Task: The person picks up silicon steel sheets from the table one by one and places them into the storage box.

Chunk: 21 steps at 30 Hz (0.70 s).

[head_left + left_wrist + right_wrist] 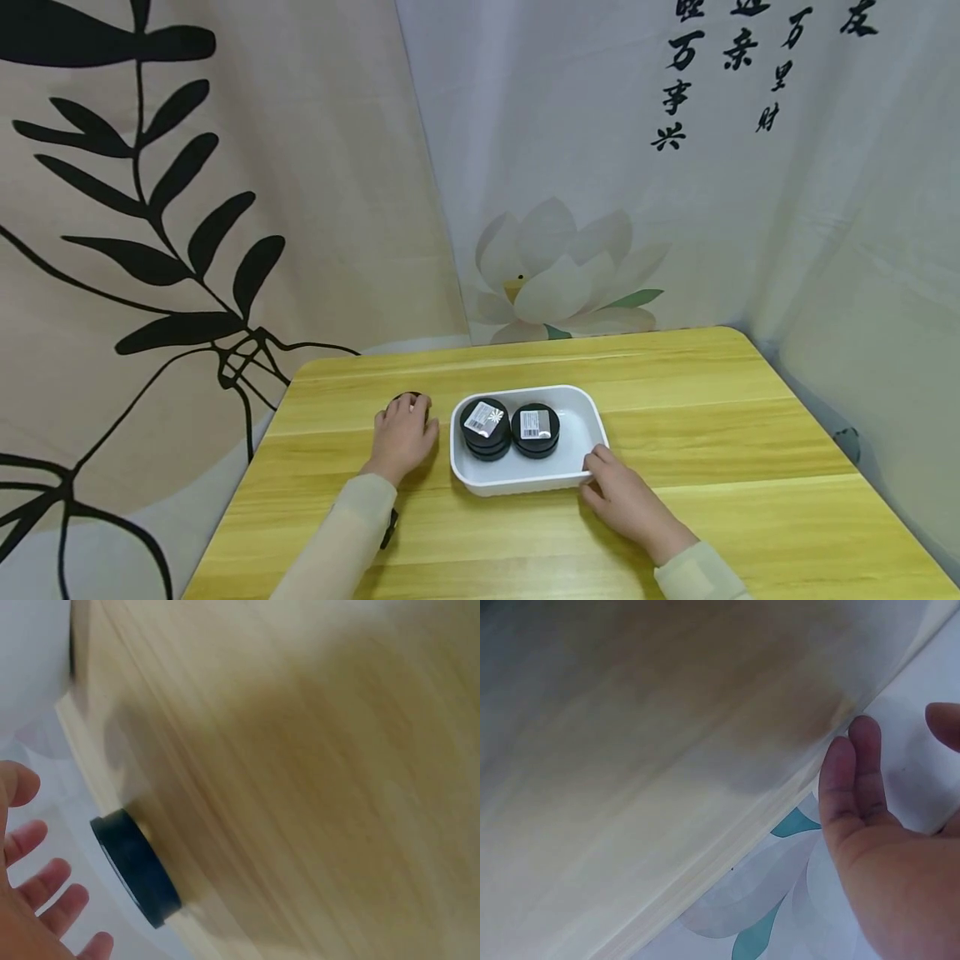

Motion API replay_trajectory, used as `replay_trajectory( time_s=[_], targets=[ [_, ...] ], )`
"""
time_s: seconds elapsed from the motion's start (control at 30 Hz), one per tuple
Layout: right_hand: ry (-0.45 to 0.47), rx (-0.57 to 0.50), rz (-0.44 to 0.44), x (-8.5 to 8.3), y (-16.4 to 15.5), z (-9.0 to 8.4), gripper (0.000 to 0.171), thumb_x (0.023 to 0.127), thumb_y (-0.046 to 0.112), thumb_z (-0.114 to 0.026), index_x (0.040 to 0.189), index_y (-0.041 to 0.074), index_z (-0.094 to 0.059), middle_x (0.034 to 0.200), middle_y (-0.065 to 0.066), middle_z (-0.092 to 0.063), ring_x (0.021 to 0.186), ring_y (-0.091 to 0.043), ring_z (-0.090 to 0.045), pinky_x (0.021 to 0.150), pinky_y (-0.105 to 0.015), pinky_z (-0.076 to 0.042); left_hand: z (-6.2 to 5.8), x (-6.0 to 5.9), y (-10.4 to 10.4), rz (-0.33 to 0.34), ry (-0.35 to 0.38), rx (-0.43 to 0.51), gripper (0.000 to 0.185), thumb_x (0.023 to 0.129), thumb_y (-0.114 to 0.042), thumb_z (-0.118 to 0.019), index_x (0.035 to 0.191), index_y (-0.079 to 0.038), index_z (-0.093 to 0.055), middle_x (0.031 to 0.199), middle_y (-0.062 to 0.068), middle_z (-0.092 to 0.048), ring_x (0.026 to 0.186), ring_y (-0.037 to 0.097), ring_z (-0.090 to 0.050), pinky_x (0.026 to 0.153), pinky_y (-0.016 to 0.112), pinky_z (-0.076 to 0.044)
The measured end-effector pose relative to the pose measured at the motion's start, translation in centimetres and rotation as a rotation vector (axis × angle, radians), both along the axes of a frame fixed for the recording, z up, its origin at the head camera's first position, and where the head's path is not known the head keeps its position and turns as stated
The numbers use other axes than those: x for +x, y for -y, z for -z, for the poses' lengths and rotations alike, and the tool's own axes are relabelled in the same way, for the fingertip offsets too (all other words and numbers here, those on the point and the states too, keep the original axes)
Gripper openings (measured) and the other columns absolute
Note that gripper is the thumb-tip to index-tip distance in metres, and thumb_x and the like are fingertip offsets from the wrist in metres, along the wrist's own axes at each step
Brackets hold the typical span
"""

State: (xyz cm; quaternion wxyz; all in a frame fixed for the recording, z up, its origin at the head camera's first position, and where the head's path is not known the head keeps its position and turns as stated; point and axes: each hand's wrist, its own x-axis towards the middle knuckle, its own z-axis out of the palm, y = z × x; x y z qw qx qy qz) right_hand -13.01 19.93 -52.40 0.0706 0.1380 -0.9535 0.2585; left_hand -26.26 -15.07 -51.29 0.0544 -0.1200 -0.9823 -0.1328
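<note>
My left hand (403, 433) is over a flat round black container on the table, left of the white tray (480, 487). The hand hides most of that container in the head view. In the left wrist view the black container (136, 868) stands in full sight, with the fingers loosely spread beside it and apart from it. At the tray's front right corner, my right hand (626, 500) grips the rim, fingers over the edge and thumb outside. Inside the tray, toward its left, sit two side-by-side stacks of black round containers, the left stack (486, 446) and the right stack (536, 446), with pale labels on top.
The wooden table (465, 554) spreads around the tray, its far edge close to a printed curtain (337, 208). The right part of the tray shows its bare white floor. A dark band (389, 529) is at the left wrist.
</note>
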Motion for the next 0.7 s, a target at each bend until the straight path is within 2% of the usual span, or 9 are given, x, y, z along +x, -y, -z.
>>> replay_trajectory(
  time_s=[0.13,0.27,0.37,0.53,0.7],
  targets=[
    [0.007,0.005,-0.011,-0.1,-0.1,0.0,0.012,0.089,0.012,-0.068,0.087,0.016,-0.057,0.091,0.008,-0.044,0.075,-0.007,-0.043,0.068,-0.025,-0.044,0.1,0.0,0.4,-0.015,0.022,-0.006,0.044,0.101,-0.035,-0.056,0.139,-0.013,-0.053,0.146,0.016,-0.046,0.137,0.042,-0.041,0.106,0.063,-0.033],
    [0.012,0.003,-0.01,-0.1,-0.2,0.0,0.012,0.089,0.013,-0.068,0.087,0.016,-0.057,0.091,0.009,-0.044,0.075,-0.007,-0.043,0.069,-0.025,-0.044,0.4,0.0,0.8,-0.03,0.07,-0.009,0.056,0.101,-0.037,-0.054,0.151,-0.014,-0.043,0.16,0.018,-0.03,0.142,0.045,-0.034,0.107,0.066,-0.031],
    [0.007,0.0,-0.008,0.0,-0.1,0.0,0.012,0.089,0.012,-0.069,0.087,0.017,-0.057,0.091,0.009,-0.044,0.076,-0.006,-0.043,0.069,-0.025,-0.045,0.9,-0.1,1.1,-0.049,0.137,-0.015,0.06,0.103,-0.041,-0.051,0.156,-0.016,-0.037,0.165,0.017,-0.022,0.147,0.045,-0.027,0.11,0.069,-0.028],
    [0.0,0.001,-0.008,0.0,0.0,0.0,0.012,0.089,0.012,-0.069,0.087,0.017,-0.057,0.091,0.009,-0.044,0.076,-0.006,-0.043,0.069,-0.025,-0.045,1.7,-0.2,1.7,-0.064,0.221,-0.057,0.064,0.105,-0.046,-0.046,0.16,-0.019,-0.029,0.168,0.018,-0.017,0.152,0.046,-0.019,0.112,0.074,-0.021],
    [0.004,0.004,0.0,0.0,0.0,0.1,0.012,0.089,0.013,-0.069,0.088,0.016,-0.058,0.092,0.009,-0.044,0.076,-0.007,-0.044,0.069,-0.025,-0.045,2.1,-0.4,2.0,-0.056,0.205,-0.053,0.062,0.104,-0.045,-0.049,0.159,-0.021,-0.031,0.166,0.018,-0.022,0.151,0.046,-0.02,0.112,0.074,-0.021]
  ],
)
